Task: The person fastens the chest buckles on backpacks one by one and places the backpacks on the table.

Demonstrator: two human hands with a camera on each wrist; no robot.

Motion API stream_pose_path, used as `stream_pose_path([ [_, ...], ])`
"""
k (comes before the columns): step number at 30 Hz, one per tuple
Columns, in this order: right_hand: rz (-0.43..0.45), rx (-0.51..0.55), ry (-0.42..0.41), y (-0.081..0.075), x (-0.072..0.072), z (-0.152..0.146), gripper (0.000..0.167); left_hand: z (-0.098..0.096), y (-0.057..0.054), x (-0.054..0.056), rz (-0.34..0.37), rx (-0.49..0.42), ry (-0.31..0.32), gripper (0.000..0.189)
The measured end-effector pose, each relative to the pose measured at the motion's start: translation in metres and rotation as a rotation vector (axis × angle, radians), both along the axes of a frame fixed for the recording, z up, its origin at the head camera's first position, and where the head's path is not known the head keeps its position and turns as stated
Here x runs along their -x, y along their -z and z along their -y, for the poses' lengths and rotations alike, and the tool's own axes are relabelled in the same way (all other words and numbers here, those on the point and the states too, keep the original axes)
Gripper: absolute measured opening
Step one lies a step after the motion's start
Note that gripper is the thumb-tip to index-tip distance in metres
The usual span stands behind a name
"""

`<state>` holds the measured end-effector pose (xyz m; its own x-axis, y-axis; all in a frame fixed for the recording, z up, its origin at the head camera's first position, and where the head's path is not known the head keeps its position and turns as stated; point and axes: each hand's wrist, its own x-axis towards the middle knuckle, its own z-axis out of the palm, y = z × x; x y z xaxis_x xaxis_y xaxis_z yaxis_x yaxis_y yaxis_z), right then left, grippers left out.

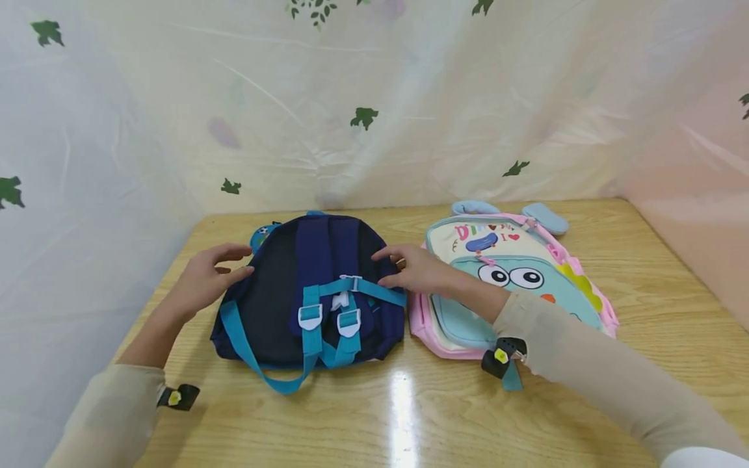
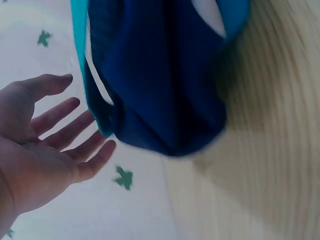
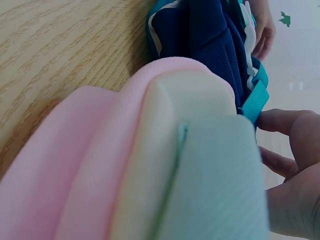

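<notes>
A navy backpack (image 1: 266, 309) lies on the table with its back panel up, showing two padded shoulder straps and turquoise webbing (image 1: 240, 338) with white buckles. My left hand (image 1: 205, 279) is spread at its left edge, thumb and fingers apart. In the left wrist view that hand (image 2: 55, 135) is beside the backpack's side (image 2: 160, 85), gripping nothing. At the upper right edge, my right hand (image 1: 418, 268) has its fingers loosely bent over the navy fabric. The right wrist view has its fingertips by a turquoise strap (image 3: 256, 102); whether they touch is hard to tell.
Right of the navy backpack lies a pink and light-blue cartoon backpack (image 1: 526, 304), front up, under my right forearm. A small round blue charm (image 1: 261, 235) pokes out at the navy backpack's upper left. A leaf-patterned curtain (image 1: 316, 143) borders the wooden table (image 1: 281, 429).
</notes>
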<state>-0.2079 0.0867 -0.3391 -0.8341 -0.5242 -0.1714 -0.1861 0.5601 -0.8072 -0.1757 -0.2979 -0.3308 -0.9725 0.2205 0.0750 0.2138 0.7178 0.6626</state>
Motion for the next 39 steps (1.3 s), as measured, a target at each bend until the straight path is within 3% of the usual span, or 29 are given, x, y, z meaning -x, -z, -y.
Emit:
stream_pose_path([
  [4,-0.032,-0.016,0.017,-0.001,-0.001,0.001,0.052,-0.019,-0.008,-0.001,-0.058,0.021,0.035,0.038],
  [14,-0.045,0.007,0.083,-0.005,-0.004,0.000,0.050,-0.068,-0.020,0.000,-0.129,0.094,0.289,0.025],
  [18,-0.050,0.013,0.080,-0.005,-0.005,-0.002,0.048,-0.084,-0.019,-0.001,-0.117,0.063,0.407,0.026],
  [22,-0.050,0.033,0.081,-0.004,-0.005,-0.005,0.046,-0.094,-0.017,0.001,-0.063,0.038,0.478,0.026],
  [27,-0.053,0.067,0.076,-0.003,-0.005,-0.008,0.043,-0.096,-0.015,0.003,-0.034,0.036,0.489,0.028],
  [33,-0.078,0.064,0.047,-0.003,-0.004,-0.008,0.042,-0.090,-0.016,-0.003,-0.042,0.040,0.473,0.030],
  [39,-0.250,0.000,-0.016,-0.002,-0.003,-0.005,0.047,-0.081,-0.018,-0.013,-0.060,-0.028,0.446,0.021],
])
